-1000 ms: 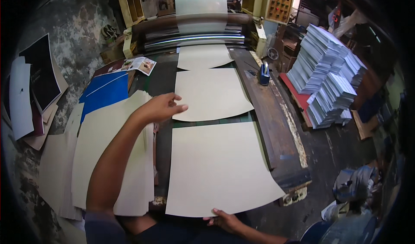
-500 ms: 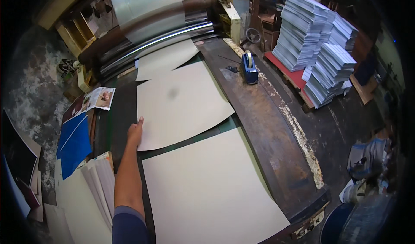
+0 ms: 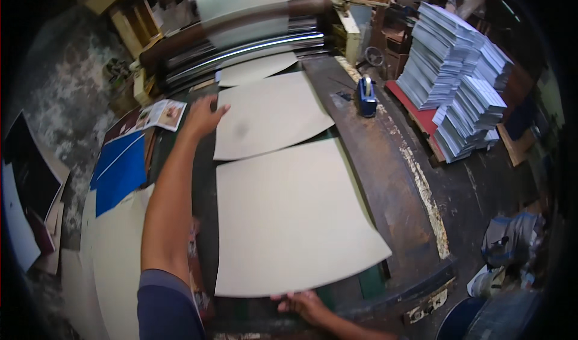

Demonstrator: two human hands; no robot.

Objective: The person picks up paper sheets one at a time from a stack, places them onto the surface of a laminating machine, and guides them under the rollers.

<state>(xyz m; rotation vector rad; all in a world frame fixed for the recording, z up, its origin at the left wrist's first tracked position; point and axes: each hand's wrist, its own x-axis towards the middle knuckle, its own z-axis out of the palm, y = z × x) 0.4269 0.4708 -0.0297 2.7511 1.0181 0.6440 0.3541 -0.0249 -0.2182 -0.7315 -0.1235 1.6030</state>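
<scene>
Three large cream-coloured sheets of paper or thin board lie in a row on a dark machine bed. The far sheet (image 3: pixel 256 69) has its far end at the shiny rollers (image 3: pixel 265 46). Behind it comes the middle sheet (image 3: pixel 277 114), with a smudge that looks grey. My left hand (image 3: pixel 203 118) is at that sheet's left edge, thumb and fingers apart, holding nothing. Closest to me is the near sheet (image 3: pixel 295 219). My right hand (image 3: pixel 304 307) is at its front edge, fingers stretched out and apart; whether the fingertips touch it I cannot tell.
A blue tape dispenser (image 3: pixel 366 97) stands on the rusty right side of the bed. Tall paper stacks (image 3: pixel 436 57) rest on a red-topped pallet at the right. To the left are blue sheets (image 3: pixel 122 170), a printed leaflet (image 3: pixel 162 115) and more cream sheets (image 3: pixel 123 249).
The sheets have moved away from me toward the rollers, and less of the far one shows. My left hand has gone forward. My right hand has come into view at the front.
</scene>
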